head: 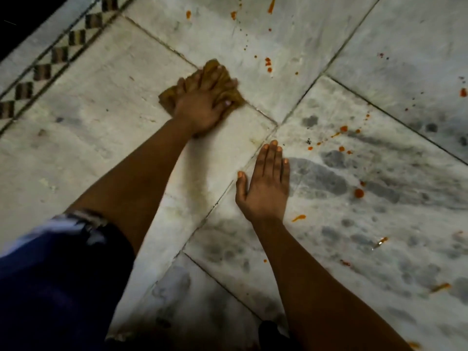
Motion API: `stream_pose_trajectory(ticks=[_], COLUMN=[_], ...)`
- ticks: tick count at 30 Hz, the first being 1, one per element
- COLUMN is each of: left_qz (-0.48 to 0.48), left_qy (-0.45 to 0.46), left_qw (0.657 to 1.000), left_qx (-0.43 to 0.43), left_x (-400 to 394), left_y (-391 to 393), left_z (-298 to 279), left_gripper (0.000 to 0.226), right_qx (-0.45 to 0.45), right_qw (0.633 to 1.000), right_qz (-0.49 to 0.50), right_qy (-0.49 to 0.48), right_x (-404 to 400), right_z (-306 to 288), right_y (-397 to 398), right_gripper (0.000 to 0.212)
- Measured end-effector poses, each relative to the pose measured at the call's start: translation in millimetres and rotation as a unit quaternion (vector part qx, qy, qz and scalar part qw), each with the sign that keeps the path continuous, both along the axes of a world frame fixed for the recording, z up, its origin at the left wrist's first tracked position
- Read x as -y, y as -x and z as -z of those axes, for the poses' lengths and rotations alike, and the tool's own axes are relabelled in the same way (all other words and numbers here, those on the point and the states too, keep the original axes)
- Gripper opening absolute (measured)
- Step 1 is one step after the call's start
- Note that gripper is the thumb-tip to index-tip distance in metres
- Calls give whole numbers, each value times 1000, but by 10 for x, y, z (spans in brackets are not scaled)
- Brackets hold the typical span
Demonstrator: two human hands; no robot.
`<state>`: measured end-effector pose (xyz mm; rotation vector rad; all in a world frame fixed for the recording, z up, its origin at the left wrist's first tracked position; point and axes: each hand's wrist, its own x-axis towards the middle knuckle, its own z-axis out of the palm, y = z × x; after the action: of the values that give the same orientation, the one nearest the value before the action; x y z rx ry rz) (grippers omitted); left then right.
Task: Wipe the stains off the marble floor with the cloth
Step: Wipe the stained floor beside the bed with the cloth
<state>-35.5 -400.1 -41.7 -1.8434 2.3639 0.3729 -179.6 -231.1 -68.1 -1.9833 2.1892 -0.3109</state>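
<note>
Marble floor (354, 59) with orange stains (358, 193), left hand (202, 107) pressing — grasping — brown cloth (215, 69), right hand (266, 183) flat, released.

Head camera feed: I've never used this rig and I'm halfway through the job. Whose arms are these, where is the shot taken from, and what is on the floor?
There is no machine here. The one picture comes from a camera worn on a person's head, looking down at their own two bare arms. The left hand presses a brown cloth flat on the marble floor, fingers spread over it. The right hand holds nothing; it lies open, palm down, on the floor, apparently as a support. Orange-red stains are spattered on the tiles beyond and to the right of the cloth. A dark patterned border runs along the upper left. The tile at the cloth looks free of spatter.
</note>
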Motion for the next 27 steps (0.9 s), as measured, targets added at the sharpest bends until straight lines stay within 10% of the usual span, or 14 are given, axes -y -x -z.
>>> stream_pose_trajectory(ticks=[9,16,27], left_qz=[196,-76,46], left_qy=[36,-30,-5], left_qw=[980,997,999], left_qx=[2,-8,8], left_x=[-721,125,-924], left_y=[-156,-171,94], left_z=[39,-34,-286], left_gripper=[60,60,48], right_qx=[-2,-1,55], right_qw=[1000,1000,997], right_qz=[-3,-3,-26], right_qy=[-1,-7,-52], right_x=[8,1,-14], right_z=[24,5,-182], right_y=[16,10,63], right_gripper=[71,72,75])
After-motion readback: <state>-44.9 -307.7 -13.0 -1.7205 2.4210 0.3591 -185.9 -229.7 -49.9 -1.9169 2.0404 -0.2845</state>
